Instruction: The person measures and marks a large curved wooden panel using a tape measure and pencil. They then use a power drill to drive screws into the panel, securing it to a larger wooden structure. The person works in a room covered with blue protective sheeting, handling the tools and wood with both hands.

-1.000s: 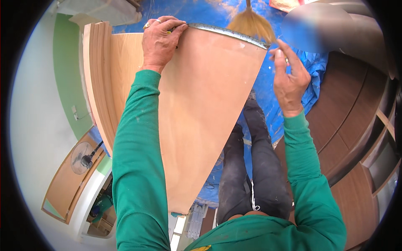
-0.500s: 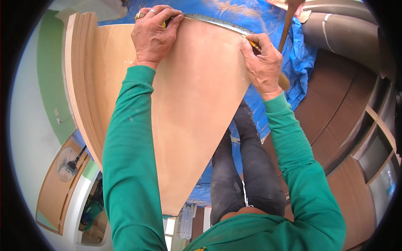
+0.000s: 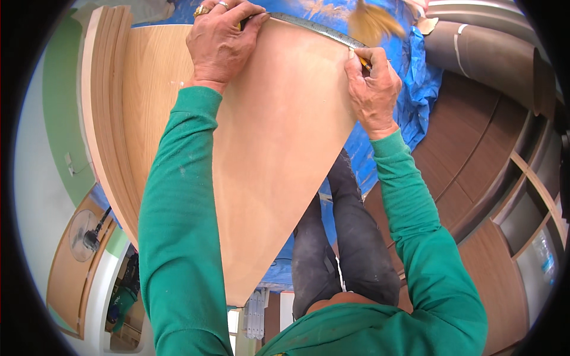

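Observation:
My left hand (image 3: 224,44), with rings on its fingers, is closed around a tape measure at the far edge of a pale wooden board (image 3: 279,130). Only a bit of the tape's case shows past the fingers. The metal tape blade (image 3: 314,28) runs out to the right along that edge. At its other end, my right hand (image 3: 374,92) pinches a short yellow pencil (image 3: 364,62) by the board's far right corner. The pencil's tip is too small to make out.
Thick layered board edges (image 3: 107,89) stand at the left. Blue sheeting (image 3: 415,83) covers the floor beyond. A blurred tan bristly brush (image 3: 374,24) is just past the tape. Rolled brown material (image 3: 487,56) and brown panels (image 3: 463,130) lie at right; a fan (image 3: 89,237) is lower left.
The brush beyond the board has swung from right of my right hand up and left, past the tape. My hands keep their grips; the view has shifted slightly.

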Motion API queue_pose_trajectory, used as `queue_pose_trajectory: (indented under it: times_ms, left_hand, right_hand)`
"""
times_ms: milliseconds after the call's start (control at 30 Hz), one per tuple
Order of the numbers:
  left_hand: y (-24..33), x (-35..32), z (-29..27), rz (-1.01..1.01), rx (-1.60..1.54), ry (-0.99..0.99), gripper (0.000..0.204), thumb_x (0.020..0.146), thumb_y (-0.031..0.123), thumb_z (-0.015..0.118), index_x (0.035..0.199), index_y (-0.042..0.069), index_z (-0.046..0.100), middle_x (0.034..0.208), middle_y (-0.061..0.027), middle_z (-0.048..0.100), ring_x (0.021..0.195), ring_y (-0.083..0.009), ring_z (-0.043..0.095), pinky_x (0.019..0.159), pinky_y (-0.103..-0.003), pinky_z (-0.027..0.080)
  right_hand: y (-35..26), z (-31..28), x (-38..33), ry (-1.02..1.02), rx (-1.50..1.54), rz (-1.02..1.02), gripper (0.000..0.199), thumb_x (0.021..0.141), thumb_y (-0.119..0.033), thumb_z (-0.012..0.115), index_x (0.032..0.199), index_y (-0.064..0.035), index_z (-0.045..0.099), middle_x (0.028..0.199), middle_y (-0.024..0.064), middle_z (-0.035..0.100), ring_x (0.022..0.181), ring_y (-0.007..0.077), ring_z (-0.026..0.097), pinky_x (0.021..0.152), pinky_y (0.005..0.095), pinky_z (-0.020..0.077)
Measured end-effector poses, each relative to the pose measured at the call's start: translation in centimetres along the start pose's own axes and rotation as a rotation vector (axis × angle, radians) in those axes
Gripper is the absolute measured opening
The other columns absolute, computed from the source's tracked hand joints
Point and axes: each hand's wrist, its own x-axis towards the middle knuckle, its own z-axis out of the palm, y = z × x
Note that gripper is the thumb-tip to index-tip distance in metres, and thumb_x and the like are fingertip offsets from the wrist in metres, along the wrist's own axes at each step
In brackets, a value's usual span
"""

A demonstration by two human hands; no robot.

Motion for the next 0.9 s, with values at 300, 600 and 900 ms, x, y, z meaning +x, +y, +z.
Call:
queue_pose_trajectory:
  times_ms: [300, 600, 900]
  left_hand:
    - [0.01, -0.04, 0.06, -0.028, -0.016, -0.006, 0.008, 0.094, 0.026, 0.084, 0.097, 0.019, 0.083, 0.1, 0.0082, 0.076, 0.095, -0.0211, 0.067, 0.084, -0.033, 0.055]
    - [-0.13, -0.02, 0.11, -0.03, 0.007, -0.016, 0.01, 0.093, 0.028, 0.085, 0.097, 0.019, 0.084, 0.1, 0.0084, 0.076, 0.096, -0.0202, 0.067, 0.083, -0.033, 0.055]
    - [0.13, 0.06, 0.07, -0.059, -0.019, -0.026, 0.011, 0.093, 0.03, 0.085, 0.097, 0.019, 0.084, 0.099, 0.0087, 0.076, 0.095, -0.0198, 0.067, 0.083, -0.033, 0.055]
  right_hand:
    - [-0.24, 0.22, 0.07, 0.009, -0.004, 0.0, 0.013, 0.094, -0.012, 0.078, 0.095, -0.0066, 0.066, 0.08, 0.0097, 0.072, 0.073, 0.0284, 0.071, 0.067, 0.0407, 0.0559]
    - [-0.04, 0.09, 0.34, -0.029, -0.03, -0.001, 0.013, 0.095, -0.014, 0.077, 0.096, -0.0074, 0.066, 0.078, 0.0095, 0.071, 0.073, 0.03, 0.071, 0.067, 0.0422, 0.0556]
    - [0.07, 0.22, 0.21, -0.008, -0.023, 0.032, 0.014, 0.093, -0.015, 0.077, 0.097, -0.0072, 0.066, 0.08, 0.0099, 0.073, 0.075, 0.0304, 0.073, 0.068, 0.0436, 0.0565]
